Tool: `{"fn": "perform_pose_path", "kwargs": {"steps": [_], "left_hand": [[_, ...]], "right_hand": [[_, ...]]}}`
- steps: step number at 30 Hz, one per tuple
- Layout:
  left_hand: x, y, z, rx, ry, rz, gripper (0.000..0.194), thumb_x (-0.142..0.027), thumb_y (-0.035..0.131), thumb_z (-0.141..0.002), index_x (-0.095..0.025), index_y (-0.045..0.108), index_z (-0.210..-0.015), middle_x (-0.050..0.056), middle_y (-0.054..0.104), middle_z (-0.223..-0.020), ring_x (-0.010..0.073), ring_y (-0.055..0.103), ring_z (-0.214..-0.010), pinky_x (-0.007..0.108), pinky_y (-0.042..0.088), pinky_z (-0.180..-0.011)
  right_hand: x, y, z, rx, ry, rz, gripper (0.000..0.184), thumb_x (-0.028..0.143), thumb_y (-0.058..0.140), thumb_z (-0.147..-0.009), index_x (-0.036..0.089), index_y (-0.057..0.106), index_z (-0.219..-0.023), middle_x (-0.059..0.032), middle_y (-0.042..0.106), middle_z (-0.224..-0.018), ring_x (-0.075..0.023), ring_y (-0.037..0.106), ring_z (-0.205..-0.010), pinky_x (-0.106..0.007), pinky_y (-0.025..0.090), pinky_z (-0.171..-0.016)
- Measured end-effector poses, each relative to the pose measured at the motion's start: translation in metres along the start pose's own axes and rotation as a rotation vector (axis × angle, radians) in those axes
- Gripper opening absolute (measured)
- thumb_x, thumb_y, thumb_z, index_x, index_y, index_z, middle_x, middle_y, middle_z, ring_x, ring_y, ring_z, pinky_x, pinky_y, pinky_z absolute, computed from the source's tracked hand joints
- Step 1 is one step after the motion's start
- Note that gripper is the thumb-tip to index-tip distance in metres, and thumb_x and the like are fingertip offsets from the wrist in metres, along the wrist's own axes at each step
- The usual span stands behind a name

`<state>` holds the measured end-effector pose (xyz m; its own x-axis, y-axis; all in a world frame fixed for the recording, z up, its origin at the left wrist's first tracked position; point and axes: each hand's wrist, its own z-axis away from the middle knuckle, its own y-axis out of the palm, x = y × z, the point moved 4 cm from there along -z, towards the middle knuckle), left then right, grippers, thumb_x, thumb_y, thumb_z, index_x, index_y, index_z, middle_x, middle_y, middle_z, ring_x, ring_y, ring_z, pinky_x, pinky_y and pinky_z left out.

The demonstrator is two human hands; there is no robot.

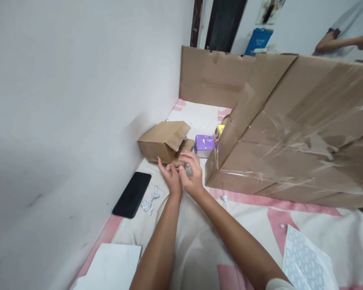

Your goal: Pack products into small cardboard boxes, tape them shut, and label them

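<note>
Cardboard box (160, 133), flaps open, sits beside the wall (78, 100) along the sheet's (245, 233) wall-side edge, perhaps for support. Just before it, left hand (173, 181) and right hand (193, 180) meet at bent fingertips, seemingly for fine work; whether either grips anything, I cannot tell.

Bare left hand (173, 179), bare right hand (194, 177), slender bare forearms (160, 241), pale greyish right sleeve (278, 284)

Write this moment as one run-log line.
left hand: fingertips close to right hand | right hand: any held item unclear | ahead: open cardboard box | left: black phone, pale scraps
</note>
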<state>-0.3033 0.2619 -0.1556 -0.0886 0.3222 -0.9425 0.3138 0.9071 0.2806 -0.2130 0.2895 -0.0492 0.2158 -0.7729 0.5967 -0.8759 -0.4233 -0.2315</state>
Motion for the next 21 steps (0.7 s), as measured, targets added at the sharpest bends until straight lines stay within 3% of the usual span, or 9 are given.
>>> {"fn": "perform_pose_path", "kwargs": {"steps": [2,4,7,9,13,15,17,19,21], "left_hand": [[-0.001,-0.001,-0.001,-0.017,-0.037,0.056,0.074,-0.028,0.047,-0.097,-0.015,0.011,-0.161,-0.002,0.06,-0.078,0.0117,0.063,-0.062,0.026,0.057,-0.069],[-0.002,-0.001,-0.001,-0.028,-0.058,0.089,0.076,-0.026,0.048,-0.095,-0.016,0.011,-0.161,-0.003,0.061,-0.079,0.0104,0.061,-0.059,0.024,0.056,-0.069],[-0.003,0.002,-0.001,-0.032,-0.06,0.091,0.075,-0.029,0.048,-0.095,-0.018,0.012,-0.161,-0.002,0.061,-0.079,0.0107,0.06,-0.057,0.024,0.054,-0.065],[-0.003,0.002,0.0,-0.034,-0.044,0.059,0.072,-0.033,0.046,-0.097,-0.018,0.014,-0.16,-0.003,0.06,-0.077,0.0116,0.059,-0.056,0.025,0.053,-0.062],[-0.011,-0.006,0.0,-0.104,0.052,-0.095,0.066,-0.04,0.051,-0.097,-0.016,0.027,-0.154,-0.002,0.056,-0.079,0.0148,0.061,-0.069,0.032,0.056,-0.078],[-0.019,-0.013,0.001,-0.195,0.13,-0.202,0.076,-0.048,0.066,-0.089,-0.016,0.034,-0.149,0.005,0.057,-0.097,0.021,0.063,-0.095,0.042,0.053,-0.097],[-0.027,-0.021,0.002,-0.274,0.206,-0.296,0.092,-0.056,0.078,-0.076,-0.017,0.035,-0.147,0.016,0.051,-0.125,0.03,0.052,-0.123,0.05,0.043,-0.113],[-0.033,-0.026,0.002,-0.302,0.281,-0.37,0.097,-0.062,0.078,-0.074,-0.017,0.033,-0.148,0.022,0.039,-0.142,0.0359,0.039,-0.139,0.055,0.033,-0.12],[-0.035,-0.029,0.001,-0.301,0.342,-0.417,0.09,-0.064,0.067,-0.084,-0.016,0.029,-0.15,0.024,0.034,-0.148,0.0368,0.033,-0.145,0.056,0.029,-0.123]], "right_hand": [[-0.016,-0.006,0.004,-0.104,0.158,0.057,0.019,0.025,0.057,-0.088,0.021,0.065,-0.105,-0.013,0.064,-0.121,-0.0266,0.057,-0.124,-0.051,0.044,-0.112],[-0.041,-0.007,0.008,-0.182,0.429,0.033,0.026,0.029,0.06,-0.084,0.022,0.062,-0.109,-0.0115,0.06,-0.123,-0.0247,0.058,-0.12,-0.047,0.048,-0.107],[-0.076,0.008,0.013,-0.194,0.865,-0.157,0.033,0.037,0.064,-0.078,0.022,0.056,-0.106,-0.0063,0.063,-0.103,-0.0204,0.066,-0.089,-0.035,0.057,-0.076],[-0.088,0.02,0.01,-0.14,0.979,-0.254,0.027,0.04,0.065,-0.076,0.022,0.054,-0.093,0.0001,0.06,-0.077,-0.0174,0.061,-0.064,-0.029,0.049,-0.055],[-0.078,0.022,-0.007,-0.14,0.841,-0.241,0.025,0.037,0.064,-0.076,0.024,0.045,-0.07,0.007,0.042,-0.058,-0.013,0.046,-0.055,-0.024,0.038,-0.052],[-0.063,0.014,-0.015,-0.178,0.73,-0.207,0.024,0.037,0.062,-0.08,0.023,0.046,-0.069,0.0064,0.042,-0.062,-0.0125,0.044,-0.063,-0.024,0.038,-0.06],[-0.045,0.003,-0.023,-0.18,0.611,-0.165,0.021,0.036,0.059,-0.084,0.021,0.05,-0.072,0.0052,0.047,-0.067,-0.0127,0.045,-0.068,-0.025,0.038,-0.066],[-0.029,-0.005,-0.031,-0.163,0.507,-0.127,0.019,0.035,0.055,-0.087,0.021,0.053,-0.075,0.0044,0.049,-0.07,-0.0129,0.046,-0.069,-0.026,0.037,-0.067],[-0.017,-0.013,-0.037,-0.167,0.437,-0.103,0.018,0.033,0.054,-0.088,0.021,0.052,-0.075,0.0049,0.047,-0.068,-0.0125,0.044,-0.066,-0.026,0.036,-0.065]]}}
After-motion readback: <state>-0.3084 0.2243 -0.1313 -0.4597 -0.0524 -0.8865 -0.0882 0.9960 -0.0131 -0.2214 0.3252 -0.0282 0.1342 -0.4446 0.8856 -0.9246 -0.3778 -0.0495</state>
